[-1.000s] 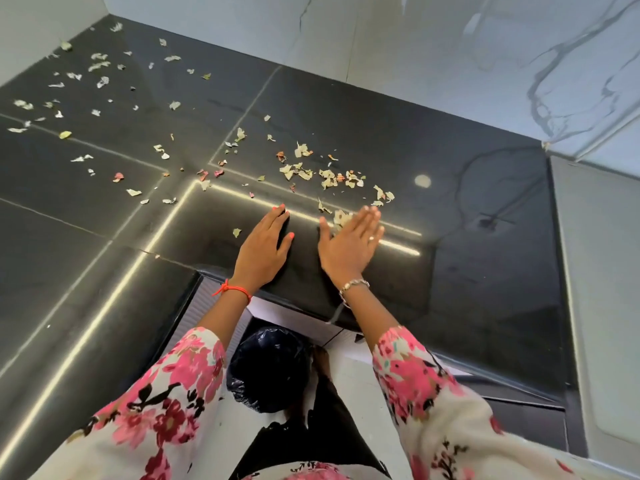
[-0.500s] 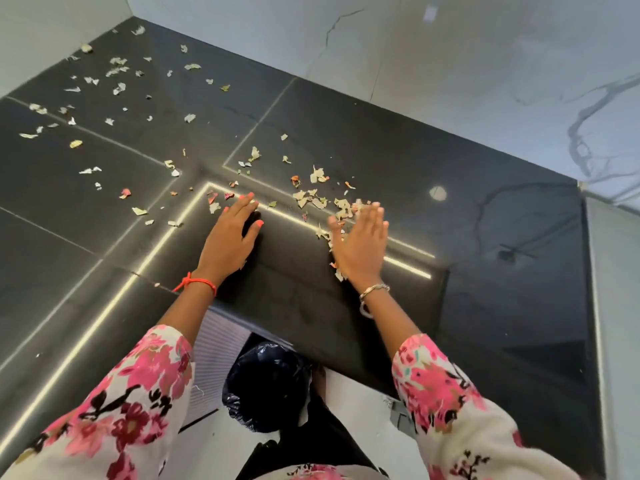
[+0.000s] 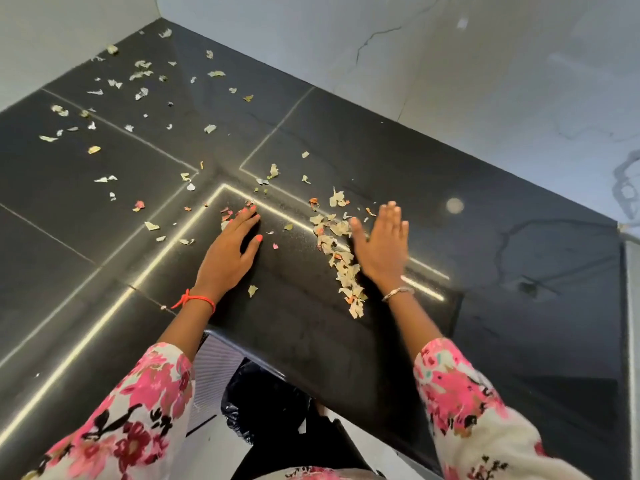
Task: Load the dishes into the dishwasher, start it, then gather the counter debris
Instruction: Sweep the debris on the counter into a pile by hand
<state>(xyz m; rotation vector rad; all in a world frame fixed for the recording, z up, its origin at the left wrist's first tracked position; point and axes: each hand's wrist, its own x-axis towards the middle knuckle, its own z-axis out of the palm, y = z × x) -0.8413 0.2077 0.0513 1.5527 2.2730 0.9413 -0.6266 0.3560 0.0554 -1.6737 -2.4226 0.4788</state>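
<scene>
Pale and orange peel scraps litter the glossy black counter (image 3: 381,161). A ridge of gathered debris (image 3: 341,258) runs along the left edge of my right hand (image 3: 382,247), which stands on its side, fingers together, touching the pile. My left hand (image 3: 232,247) lies flat, palm down, fingers apart, with a few small scraps (image 3: 230,213) at its fingertips. One scrap (image 3: 252,290) lies between my wrists. More scattered scraps (image 3: 138,81) cover the far left corner. Neither hand holds anything.
A black bin bag (image 3: 263,403) sits on the floor below the counter's front edge (image 3: 311,386). White marble walls (image 3: 450,64) close the counter at the back and left. A pale panel (image 3: 632,341) borders the counter on the right.
My right hand has tipped onto its edge and swept leftward, drawing the scraps into a line toward the front. My left hand has slid forward and left to the small scraps.
</scene>
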